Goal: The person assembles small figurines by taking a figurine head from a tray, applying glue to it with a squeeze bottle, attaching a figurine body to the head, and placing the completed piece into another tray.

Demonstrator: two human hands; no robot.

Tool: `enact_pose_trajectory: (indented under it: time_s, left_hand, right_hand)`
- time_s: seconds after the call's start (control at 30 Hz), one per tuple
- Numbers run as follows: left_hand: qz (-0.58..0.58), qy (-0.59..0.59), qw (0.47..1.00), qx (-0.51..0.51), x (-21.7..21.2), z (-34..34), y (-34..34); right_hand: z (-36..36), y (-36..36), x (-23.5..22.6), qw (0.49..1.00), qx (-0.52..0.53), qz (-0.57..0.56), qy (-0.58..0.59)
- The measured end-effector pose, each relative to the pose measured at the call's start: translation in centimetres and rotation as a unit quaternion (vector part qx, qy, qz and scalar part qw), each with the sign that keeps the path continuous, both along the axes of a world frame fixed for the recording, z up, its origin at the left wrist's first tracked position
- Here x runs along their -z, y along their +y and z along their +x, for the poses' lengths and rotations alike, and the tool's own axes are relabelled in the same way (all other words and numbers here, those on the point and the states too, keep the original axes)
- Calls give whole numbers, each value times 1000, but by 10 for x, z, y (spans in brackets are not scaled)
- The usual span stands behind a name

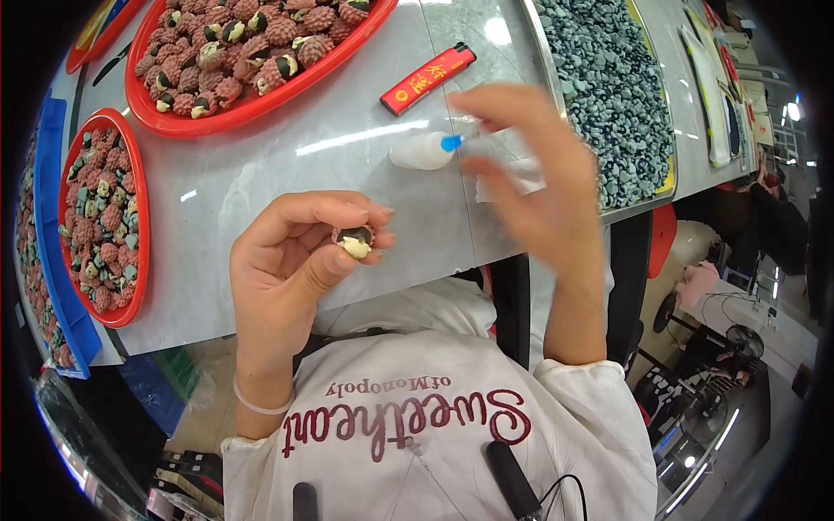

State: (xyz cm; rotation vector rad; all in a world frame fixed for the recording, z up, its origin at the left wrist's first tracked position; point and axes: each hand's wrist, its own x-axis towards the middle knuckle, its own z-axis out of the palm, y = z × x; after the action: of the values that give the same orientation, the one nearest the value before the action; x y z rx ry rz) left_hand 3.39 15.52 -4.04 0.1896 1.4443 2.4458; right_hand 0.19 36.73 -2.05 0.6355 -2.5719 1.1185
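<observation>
My left hand [295, 252] pinches a small rounded piece [354, 242] between thumb and fingers. The piece is dark on top and cream in front, with a little pink showing at its edge. My right hand [539, 165] is smeared by motion; its thumb and index finger are spread apart beside the blue tip of a small white squeeze bottle [421, 152], which lies on its side on the table. Beyond the bottle lies a red lighter [428, 79] with gold markings. Part of a white sheet or cloth [524, 176] shows beneath my right hand.
A large red tray [261, 115] holds pink ridged pieces, some with dark and cream parts. Left of it, a smaller red tray [139, 217] contains pink and greenish pieces beside a blue tray [74, 313]. At right, a metal-edged tray [556, 82] is full of grey-green bits.
</observation>
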Motion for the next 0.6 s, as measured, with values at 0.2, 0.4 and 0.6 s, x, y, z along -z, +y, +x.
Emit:
enact_pose_trajectory:
  time_s: [0.2, 0.4, 0.6]
  left_hand:
    - [-8, -6, 1000, 17, -3, 0, 1]
    - [4, 1, 1000, 28, -1, -1, 0]
    - [9, -4, 999, 34, -1, 0, 0]
  right_hand:
    - [-35, 112, -18, 973, 227, 29, 38]
    - [-49, 118, -5, 958, 220, 184, 2]
    - [-40, 121, -15, 943, 254, 206, -58]
